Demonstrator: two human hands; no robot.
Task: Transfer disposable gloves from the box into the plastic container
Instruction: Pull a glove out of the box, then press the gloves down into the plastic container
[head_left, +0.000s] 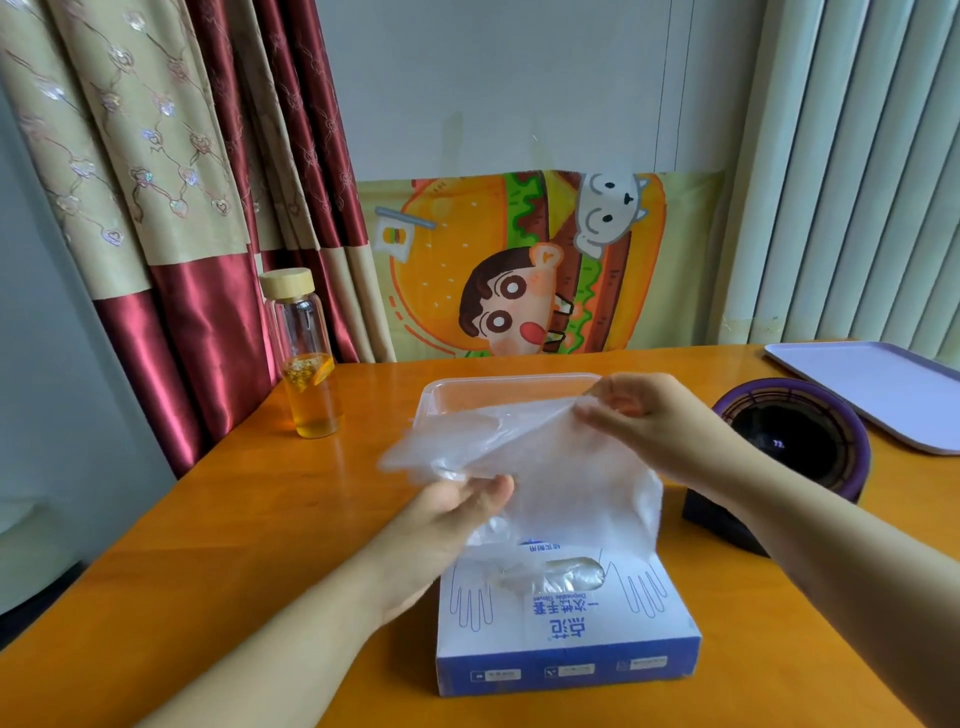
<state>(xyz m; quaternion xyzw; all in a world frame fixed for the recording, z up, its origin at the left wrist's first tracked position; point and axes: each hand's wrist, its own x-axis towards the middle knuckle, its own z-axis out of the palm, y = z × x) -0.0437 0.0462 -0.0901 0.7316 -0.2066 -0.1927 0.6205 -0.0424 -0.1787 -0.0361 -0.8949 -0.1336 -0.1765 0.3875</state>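
A blue and white glove box lies on the orange table near me, with clear gloves bunched in its top opening. Behind it stands a clear plastic container, mostly hidden by a thin transparent glove stretched in the air between the box and the container. My left hand pinches the glove's lower left edge. My right hand pinches its upper right corner, just above the container's right side.
A glass bottle with a wooden cap and yellow liquid stands at the left rear. A dark round device sits right of the container. A lilac tray lies at the far right. Curtains and a cartoon cloth hang behind the table.
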